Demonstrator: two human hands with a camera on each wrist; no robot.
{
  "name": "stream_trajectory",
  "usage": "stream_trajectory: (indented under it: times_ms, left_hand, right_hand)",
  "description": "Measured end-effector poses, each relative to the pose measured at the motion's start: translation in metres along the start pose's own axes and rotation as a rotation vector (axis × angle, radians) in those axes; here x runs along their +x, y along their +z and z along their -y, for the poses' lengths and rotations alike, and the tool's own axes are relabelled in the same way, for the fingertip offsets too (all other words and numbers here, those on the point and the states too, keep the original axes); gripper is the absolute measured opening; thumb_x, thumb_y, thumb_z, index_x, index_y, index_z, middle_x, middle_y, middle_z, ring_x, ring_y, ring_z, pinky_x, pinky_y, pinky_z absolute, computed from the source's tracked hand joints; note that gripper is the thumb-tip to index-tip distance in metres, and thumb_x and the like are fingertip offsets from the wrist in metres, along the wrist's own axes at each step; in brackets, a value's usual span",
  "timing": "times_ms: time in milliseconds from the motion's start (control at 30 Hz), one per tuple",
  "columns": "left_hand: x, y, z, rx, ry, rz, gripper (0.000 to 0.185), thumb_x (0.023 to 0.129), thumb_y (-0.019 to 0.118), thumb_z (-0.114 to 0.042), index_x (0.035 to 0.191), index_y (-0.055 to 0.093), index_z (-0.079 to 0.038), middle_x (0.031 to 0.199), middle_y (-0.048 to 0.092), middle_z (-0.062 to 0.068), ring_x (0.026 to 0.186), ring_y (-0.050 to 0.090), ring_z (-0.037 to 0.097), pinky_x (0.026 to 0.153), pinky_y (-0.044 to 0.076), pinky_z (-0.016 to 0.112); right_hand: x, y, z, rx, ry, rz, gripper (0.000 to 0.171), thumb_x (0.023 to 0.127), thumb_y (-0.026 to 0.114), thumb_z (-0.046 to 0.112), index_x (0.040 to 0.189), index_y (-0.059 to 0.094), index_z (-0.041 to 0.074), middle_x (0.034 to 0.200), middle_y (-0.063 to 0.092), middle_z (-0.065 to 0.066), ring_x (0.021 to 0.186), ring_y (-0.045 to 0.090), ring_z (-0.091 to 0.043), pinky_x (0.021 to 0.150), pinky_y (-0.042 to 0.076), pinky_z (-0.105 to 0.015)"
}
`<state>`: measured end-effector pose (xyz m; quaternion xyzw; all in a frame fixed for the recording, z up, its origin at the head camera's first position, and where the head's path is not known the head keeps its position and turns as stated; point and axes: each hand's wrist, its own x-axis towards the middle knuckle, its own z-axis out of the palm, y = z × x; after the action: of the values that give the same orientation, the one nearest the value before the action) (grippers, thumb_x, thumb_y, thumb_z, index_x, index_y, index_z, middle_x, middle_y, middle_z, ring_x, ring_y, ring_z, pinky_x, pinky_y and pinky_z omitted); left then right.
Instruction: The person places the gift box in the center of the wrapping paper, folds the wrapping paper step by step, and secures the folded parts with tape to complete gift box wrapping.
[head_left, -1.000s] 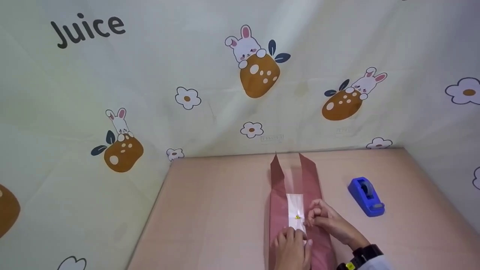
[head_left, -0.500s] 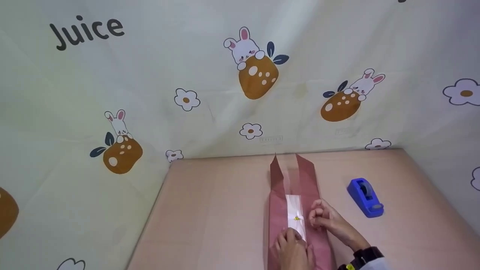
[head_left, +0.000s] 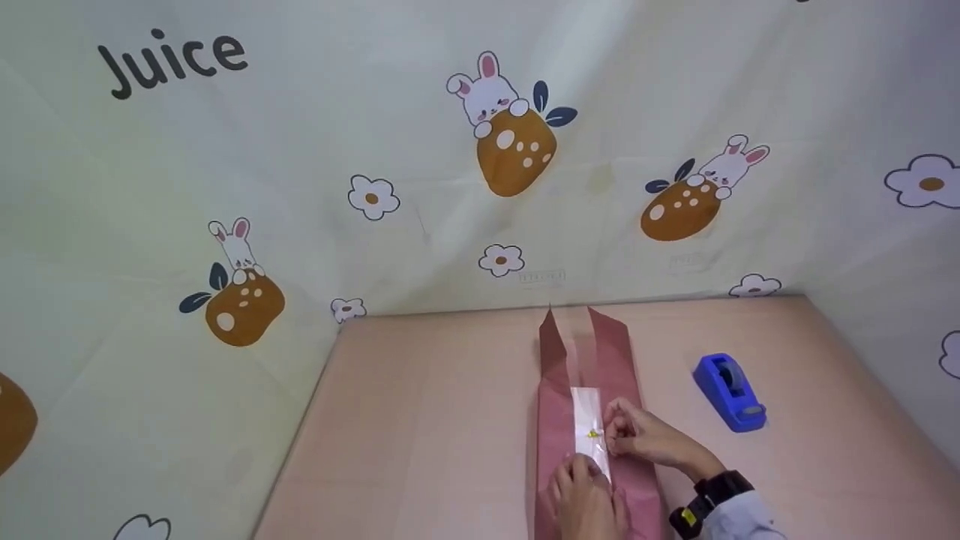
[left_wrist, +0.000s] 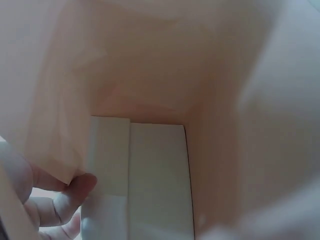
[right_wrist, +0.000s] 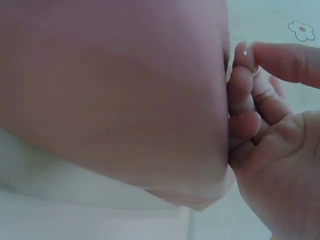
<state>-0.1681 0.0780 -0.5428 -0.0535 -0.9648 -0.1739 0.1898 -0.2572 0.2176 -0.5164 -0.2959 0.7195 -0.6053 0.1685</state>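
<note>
Both hands work on the long dusty-pink wrapping paper: left hand presses it with flat fingers, right hand pinches its white centre strip with curled fingers.

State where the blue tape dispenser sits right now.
In the head view, the blue tape dispenser sits on the table, right of the pink wrapping paper and beyond the right hand.

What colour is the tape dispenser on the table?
Blue; the tape dispenser shows best in the head view, right of the pink wrapping paper.

pink paper around white box
</note>
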Motion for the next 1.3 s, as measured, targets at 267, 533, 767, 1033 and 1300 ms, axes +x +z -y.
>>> stream_trajectory:
  times_ms: [267,533,767,1033,1300]
  left_hand:
    - [0.001,0.009,0.004,0.127,0.075,-0.198,0.058,0.047,0.083,-0.034,0.090,0.052,-0.012,0.097,0.046,0.004,0.087,0.044,0.019,0.071,0.038,0.032]
    - [-0.002,0.008,0.008,0.244,0.277,-0.217,0.052,0.058,0.074,-0.045,0.103,0.057,-0.023,0.117,0.054,-0.006,0.096,0.051,0.028,0.074,0.041,0.036]
    - [-0.002,-0.001,0.005,0.334,0.277,-0.072,0.051,0.068,0.062,-0.059,0.108,0.057,-0.028,0.119,0.056,-0.012,0.099,0.051,0.024,0.079,0.041,0.033]
    - [0.002,-0.010,0.001,0.333,0.257,0.008,0.043,0.074,0.059,-0.056,0.106,0.057,-0.028,0.120,0.057,-0.011,0.099,0.051,0.027,0.082,0.041,0.033]
    - [0.005,-0.012,0.004,0.266,0.323,-0.005,0.030,0.077,0.059,-0.038,0.108,0.058,-0.040,0.118,0.058,-0.001,0.094,0.053,0.034,0.077,0.043,0.039]
  right_hand:
    - [0.004,0.006,0.004,-0.310,0.060,-0.104,0.027,0.071,0.053,-0.009,0.094,0.040,-0.007,0.063,0.051,-0.004,0.055,0.043,0.001,0.051,0.034,-0.014]
    - [0.004,0.010,0.005,-0.387,0.087,-0.119,0.025,0.071,0.054,-0.008,0.091,0.041,-0.003,0.064,0.047,0.003,0.054,0.042,0.000,0.050,0.035,-0.016]
    - [0.003,0.012,0.011,-0.462,0.120,-0.150,0.024,0.068,0.053,-0.008,0.089,0.042,-0.001,0.063,0.043,0.005,0.053,0.039,0.000,0.049,0.032,-0.017]
    - [0.004,0.012,0.015,-0.526,0.144,-0.146,0.024,0.069,0.055,-0.005,0.088,0.043,0.002,0.064,0.040,0.005,0.053,0.037,-0.002,0.048,0.031,-0.018]
    - [0.007,0.008,0.017,-0.320,0.124,-0.085,0.025,0.071,0.055,-0.008,0.090,0.040,-0.005,0.065,0.047,0.000,0.053,0.043,-0.001,0.048,0.034,-0.015]
